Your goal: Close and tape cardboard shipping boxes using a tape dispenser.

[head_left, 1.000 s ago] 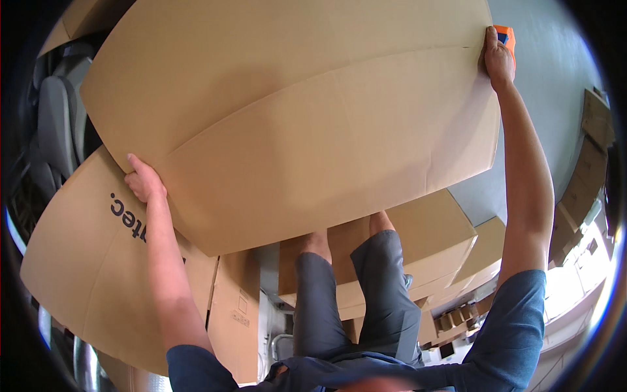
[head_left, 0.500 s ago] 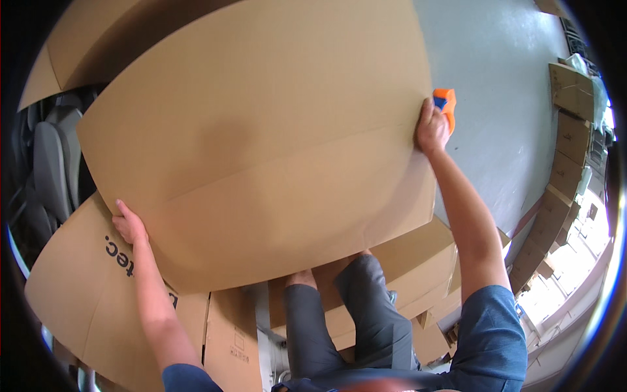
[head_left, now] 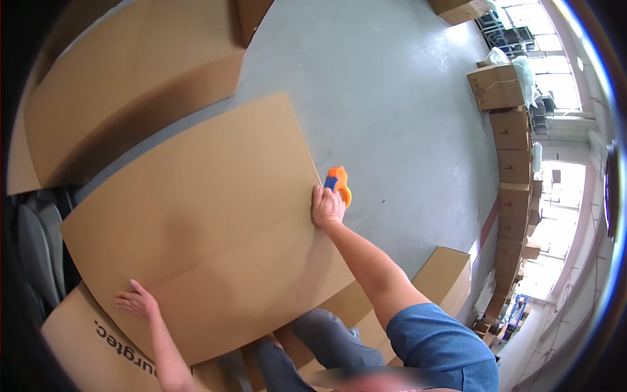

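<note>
A large flat-faced brown cardboard box or sheet [head_left: 202,209] fills the middle of the view in front of my legs, a faint crease running across it. My left hand [head_left: 138,300] lies on its lower left part with the fingers spread, and nothing is gripped there. At the right edge of the cardboard, my right hand [head_left: 328,208] is closed around an orange and blue tape dispenser [head_left: 342,184]. The knuckles of that hand rest against the cardboard edge. What lies beneath the cardboard is hidden.
Another big carton [head_left: 140,85] stands at the far left. Dark grey moulded parts [head_left: 39,242] sit below it. A printed carton [head_left: 98,346] is at lower left, and a long open box [head_left: 444,274] at lower right. Stacked cartons [head_left: 513,163] line the right wall beyond the grey floor [head_left: 398,111].
The big cardboard has come down and left in view, looking smaller, with both hands on it. My left hand's fingers now spread over its face. The view has swung rightward, showing more floor.
</note>
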